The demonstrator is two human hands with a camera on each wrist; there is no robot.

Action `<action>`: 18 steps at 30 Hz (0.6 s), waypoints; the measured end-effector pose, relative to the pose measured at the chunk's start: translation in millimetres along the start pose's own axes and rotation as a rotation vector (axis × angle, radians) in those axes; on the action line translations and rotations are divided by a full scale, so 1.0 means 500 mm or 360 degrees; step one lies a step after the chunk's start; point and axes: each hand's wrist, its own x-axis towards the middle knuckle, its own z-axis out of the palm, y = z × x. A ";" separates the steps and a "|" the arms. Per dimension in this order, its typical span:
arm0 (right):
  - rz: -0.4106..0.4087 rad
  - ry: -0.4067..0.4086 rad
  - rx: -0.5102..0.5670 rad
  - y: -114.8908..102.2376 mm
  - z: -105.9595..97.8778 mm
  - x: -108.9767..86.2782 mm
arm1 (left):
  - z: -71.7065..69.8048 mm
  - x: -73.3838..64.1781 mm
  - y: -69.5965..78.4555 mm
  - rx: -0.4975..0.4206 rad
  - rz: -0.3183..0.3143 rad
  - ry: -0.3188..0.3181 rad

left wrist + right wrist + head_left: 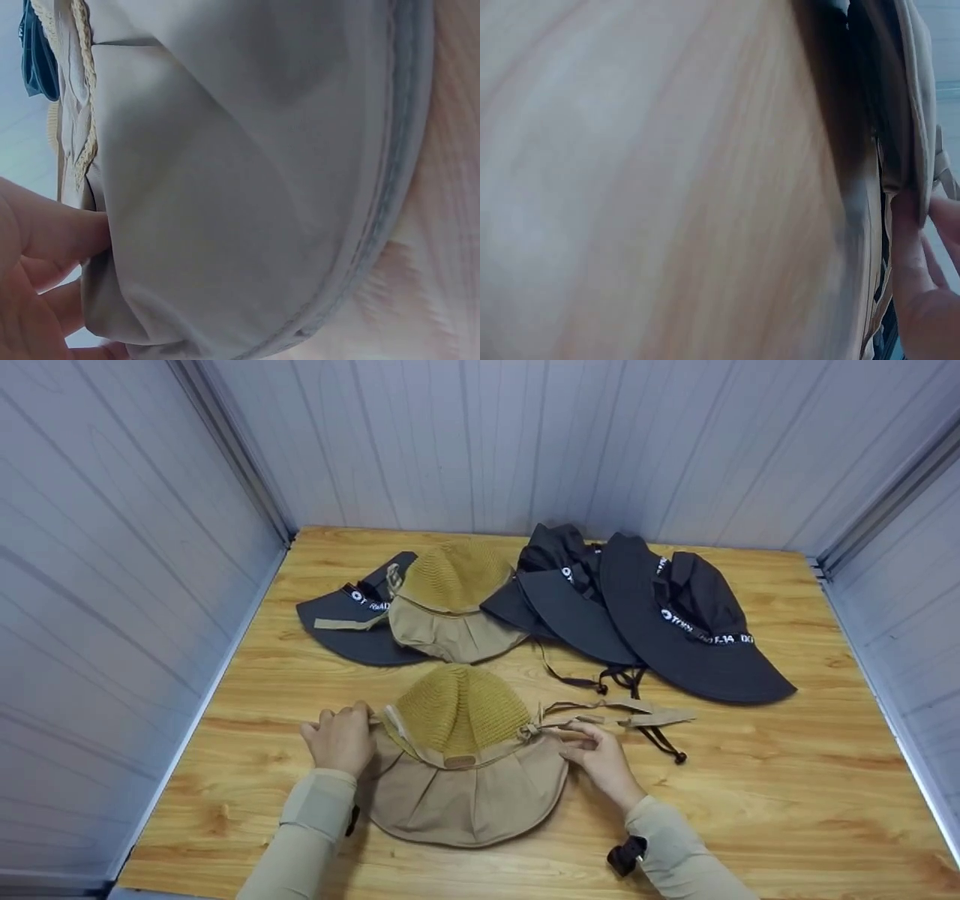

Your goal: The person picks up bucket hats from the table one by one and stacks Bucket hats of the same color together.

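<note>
A sun hat [469,795] with a mustard woven crown and a pleated beige brim lies at the front of the table, brim toward me. My left hand [341,741] grips its left side near the base of the crown. In the left wrist view, the thumb presses on the beige cloth and the fingers sit behind it. On the other side, my right hand [602,761] pinches the right edge of the brim. In the right wrist view, the brim edge [922,112] runs between thumb and fingers. Beige ties [630,706] trail rightward from the hat.
Behind lies a second mustard and beige hat [457,622], partly over a dark hat [360,637]. Several more dark hats [697,660] overlap at the back right, their black cords [660,742] hanging forward. Pale panel walls [480,450] close in the wooden table [810,795] at the back and sides.
</note>
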 end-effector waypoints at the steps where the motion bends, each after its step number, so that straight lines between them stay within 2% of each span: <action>1: -0.0001 0.0011 -0.0016 0.000 -0.001 0.000 | 0.001 0.000 -0.001 -0.0006 -0.0005 -0.0006; 10: 0.0005 0.0078 -0.0058 -0.011 -0.017 0.000 | -0.003 0.004 -0.004 -0.0047 -0.0009 -0.0062; 15: -0.0119 0.0159 -0.0232 -0.021 -0.015 -0.002 | -0.009 -0.006 0.026 -0.0040 0.0106 0.0064; 18: -0.0180 0.0151 -0.0212 -0.025 -0.006 -0.005 | -0.010 -0.012 0.053 -0.0013 0.0219 0.0127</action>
